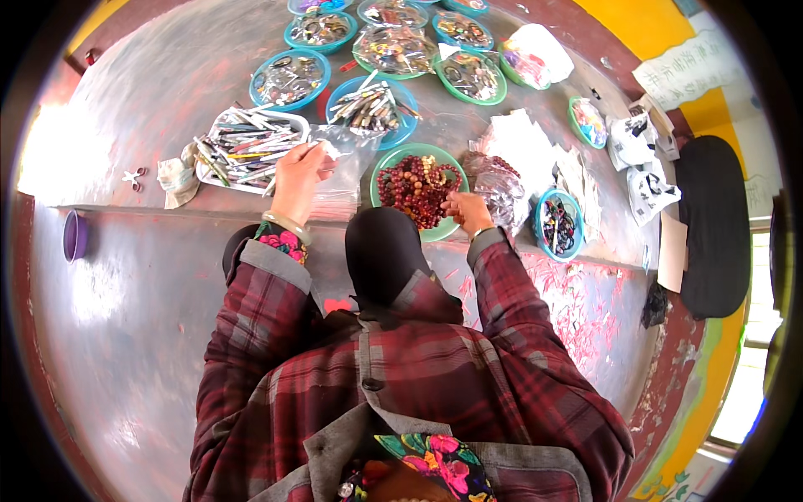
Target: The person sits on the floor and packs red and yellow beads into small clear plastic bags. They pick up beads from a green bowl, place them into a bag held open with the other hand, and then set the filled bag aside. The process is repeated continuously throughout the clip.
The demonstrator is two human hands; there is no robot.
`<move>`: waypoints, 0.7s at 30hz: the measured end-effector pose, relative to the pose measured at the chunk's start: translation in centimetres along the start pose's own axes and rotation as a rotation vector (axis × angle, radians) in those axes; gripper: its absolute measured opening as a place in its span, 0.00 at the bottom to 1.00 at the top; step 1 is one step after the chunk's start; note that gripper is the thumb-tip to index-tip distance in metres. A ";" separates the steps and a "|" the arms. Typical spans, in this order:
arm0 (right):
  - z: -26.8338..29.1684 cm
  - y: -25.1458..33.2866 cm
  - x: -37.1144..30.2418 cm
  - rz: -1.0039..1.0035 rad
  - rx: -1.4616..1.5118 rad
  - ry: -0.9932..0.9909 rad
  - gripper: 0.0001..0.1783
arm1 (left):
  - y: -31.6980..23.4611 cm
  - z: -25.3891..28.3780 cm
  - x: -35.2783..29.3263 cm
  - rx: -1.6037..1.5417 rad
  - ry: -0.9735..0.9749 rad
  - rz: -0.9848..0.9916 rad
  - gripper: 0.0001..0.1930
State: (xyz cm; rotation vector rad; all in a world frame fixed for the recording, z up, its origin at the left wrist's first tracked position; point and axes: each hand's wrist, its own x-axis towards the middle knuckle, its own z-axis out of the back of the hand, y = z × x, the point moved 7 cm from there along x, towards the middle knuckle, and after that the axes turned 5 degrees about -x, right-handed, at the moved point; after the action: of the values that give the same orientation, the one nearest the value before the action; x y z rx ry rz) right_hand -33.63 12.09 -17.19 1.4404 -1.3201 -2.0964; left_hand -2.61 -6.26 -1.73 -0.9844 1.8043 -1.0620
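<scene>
My left hand [298,177] is raised over the table and pinches the top of a clear plastic bag [341,171] that hangs down from it. My right hand [465,209] rests at the near right rim of a green bowl [378,171] filled with dark red beads, fingers curled among the beads; whether it holds any I cannot tell. Both arms wear red plaid sleeves, and a pale bangle circles my left wrist.
A white tray [294,122] of pens and thin tools lies left of the bag. Several teal and green bowls [289,78] of small trinkets fill the far side. More plastic bags [519,167], a small teal bowl [558,224], scissors [133,176] and a purple cup [74,235] lie around.
</scene>
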 end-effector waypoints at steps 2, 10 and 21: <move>0.3 -0.6 -1.8 -0.056 0.057 -0.098 0.09 | -0.7 0.7 0.3 0.031 -0.018 -0.020 0.10; 17.3 -5.4 -0.5 0.086 0.538 -0.532 0.04 | 0.2 -0.5 -0.3 0.032 -0.017 0.014 0.09; 16.1 0.2 -0.7 0.039 0.373 -0.969 0.04 | -0.1 -0.2 -0.6 0.125 -0.046 0.025 0.08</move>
State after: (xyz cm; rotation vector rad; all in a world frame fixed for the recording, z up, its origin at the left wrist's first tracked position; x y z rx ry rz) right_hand -47.00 20.84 -15.20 0.3973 -2.1097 -2.7361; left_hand -2.53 -5.68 -1.45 -0.9009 1.6876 -1.1140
